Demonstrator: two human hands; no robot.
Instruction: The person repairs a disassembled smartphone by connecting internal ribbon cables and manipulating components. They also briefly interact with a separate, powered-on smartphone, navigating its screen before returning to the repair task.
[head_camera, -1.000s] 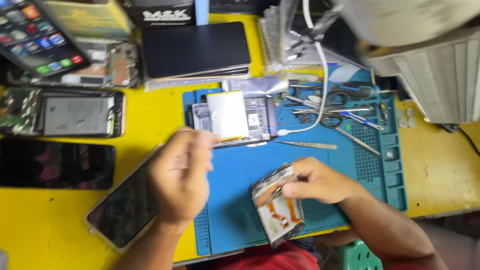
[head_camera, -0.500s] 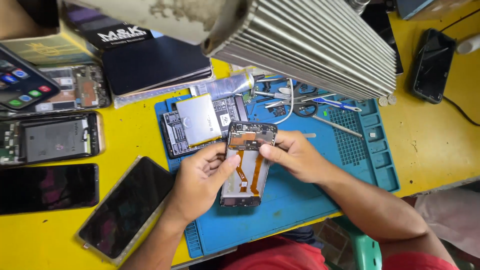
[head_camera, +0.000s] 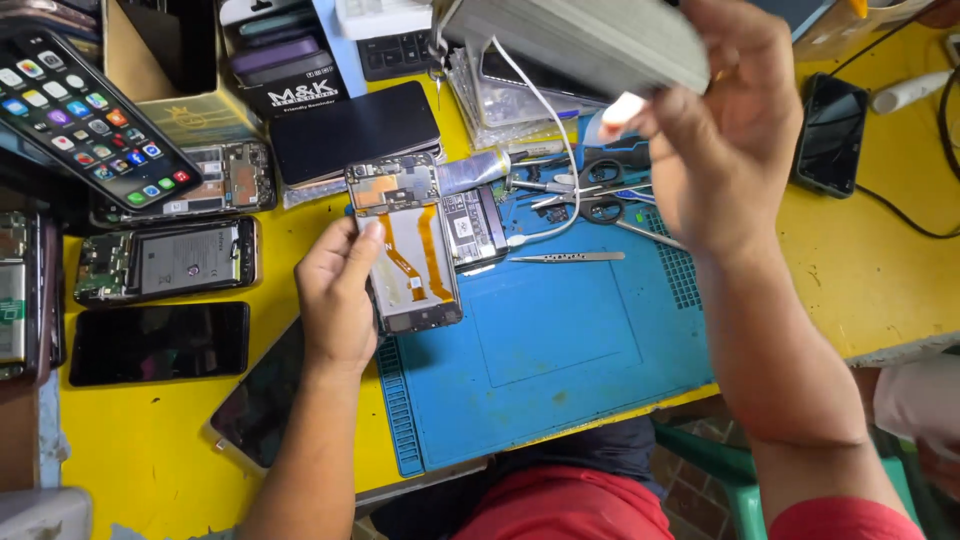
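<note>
Left hand (head_camera: 335, 290) clamped on opened phone frame (head_camera: 405, 245), held over blue mat (head_camera: 560, 340). Right hand (head_camera: 725, 130) raised at grey lamp head (head_camera: 580, 40), grip unclear. Tweezers (head_camera: 567, 257) just right of frame.

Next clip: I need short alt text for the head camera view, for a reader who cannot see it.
A person's left hand holds an opened phone with orange ribbon cables over a blue work mat, while the right hand is raised near a grey finned lamp head. Other phones and tools lie around on the yellow table.

Bare forearms, red shirt, dark trousers
</note>
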